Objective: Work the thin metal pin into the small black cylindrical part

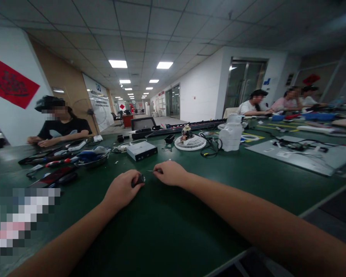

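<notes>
Both of my hands rest on the green table (167, 227) in front of me. My left hand (121, 190) is closed around a small dark round part (138, 180) that shows between my fingers. My right hand (171, 173) is closed in a pinch on a thin metal tool (153, 171) whose tip points left toward the dark part. The two hands are a few centimetres apart. What the dark part is cannot be made out.
Beyond my hands lie a grey drive box (141, 150), a white fan grille with a motor (190, 142), a white plastic housing (231, 134) and cables. At the left are a metal bowl (92, 159) and hand tools (50, 161). People sit at the left and far right.
</notes>
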A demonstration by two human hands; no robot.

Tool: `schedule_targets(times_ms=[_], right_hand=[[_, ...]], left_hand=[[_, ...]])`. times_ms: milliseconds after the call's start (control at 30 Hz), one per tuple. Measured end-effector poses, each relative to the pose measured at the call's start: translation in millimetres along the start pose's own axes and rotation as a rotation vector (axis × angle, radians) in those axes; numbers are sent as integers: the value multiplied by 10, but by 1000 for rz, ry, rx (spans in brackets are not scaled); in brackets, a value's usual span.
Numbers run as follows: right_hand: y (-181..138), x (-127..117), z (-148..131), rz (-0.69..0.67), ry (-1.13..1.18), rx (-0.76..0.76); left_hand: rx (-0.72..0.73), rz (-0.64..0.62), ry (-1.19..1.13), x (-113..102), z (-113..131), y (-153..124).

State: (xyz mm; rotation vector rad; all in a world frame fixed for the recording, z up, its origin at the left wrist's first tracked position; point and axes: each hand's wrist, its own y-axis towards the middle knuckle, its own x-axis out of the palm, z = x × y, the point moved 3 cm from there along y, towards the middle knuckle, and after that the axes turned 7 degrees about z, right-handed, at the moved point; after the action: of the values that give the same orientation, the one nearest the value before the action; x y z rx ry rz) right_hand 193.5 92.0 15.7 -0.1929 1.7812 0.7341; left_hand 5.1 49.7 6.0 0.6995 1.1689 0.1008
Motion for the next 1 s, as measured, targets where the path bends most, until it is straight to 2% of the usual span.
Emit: schedule_targets(times_ms=[100, 267, 400, 533, 667, 833, 1000], right_hand=[[-6, -25, -9, -38, -24, -122], [-24, -16, -101, -75, -12, -287], [-43, -51, -142, 5, -92, -238], [-61, -65, -174, -111, 23, -267], [-45, -115, -146, -89, -58, -133], [-70, -109, -182, -161, -4, -220], [-70, -139, -177, -13, -123, -140]], left_hand=[[-25, -6, -18, 16, -82, -2], [142, -55, -128, 20, -34, -19], [115, -33, -84, -5, 1, -26], [132, -66, -63, 2, 22, -23], [151, -71, -47, 2, 28, -25], [136, -89, -23, -10, 50, -30], [116, -87, 0, -25, 74, -17]])
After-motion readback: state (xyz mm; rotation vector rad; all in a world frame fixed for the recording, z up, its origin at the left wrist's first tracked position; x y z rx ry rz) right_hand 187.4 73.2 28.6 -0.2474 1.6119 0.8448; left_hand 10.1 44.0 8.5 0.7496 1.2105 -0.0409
